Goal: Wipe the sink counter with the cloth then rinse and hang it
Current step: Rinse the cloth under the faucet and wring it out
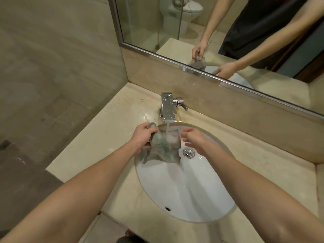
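Note:
A wet grey-green cloth (162, 149) hangs spread over the white sink basin (184, 190), directly under the chrome faucet (168, 109), which runs a stream of water onto it. My left hand (142, 137) grips the cloth's upper left corner in a fist. At the cloth's upper right edge, my right hand (194, 140) pinches it with the fingertips. The cloth's lower part dangles into the basin beside the drain plug (188, 152).
A beige stone counter (98, 142) surrounds the basin; its front edge drops off at the left to a dark floor. A low backsplash and a framed mirror (210, 71) run along the back. The faucet lever (183, 104) points right.

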